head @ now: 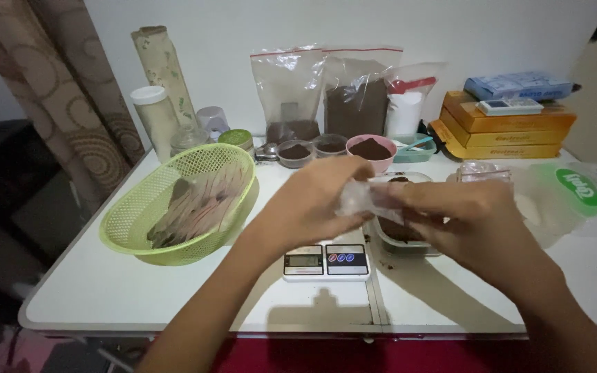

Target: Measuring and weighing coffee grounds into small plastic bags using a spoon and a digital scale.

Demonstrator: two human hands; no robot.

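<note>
My left hand [316, 204] and my right hand [461, 221] meet above the white table [174, 297], both gripping a small clear plastic bag [362, 198] between them. Directly below sits a small white digital scale [326, 263]. Under my right hand lies a clear container [399, 233] holding dark brown powder, partly hidden. A pink bowl [371, 152] of the same brown powder stands just behind the hands.
A green mesh basket [181, 204] with several flat packets sits at the left. Zip bags of brown and white powder [357, 97] lean on the back wall, with small cups, jars, stacked yellow boxes [502, 128] and a plastic bag with a green label [575, 190] at the right.
</note>
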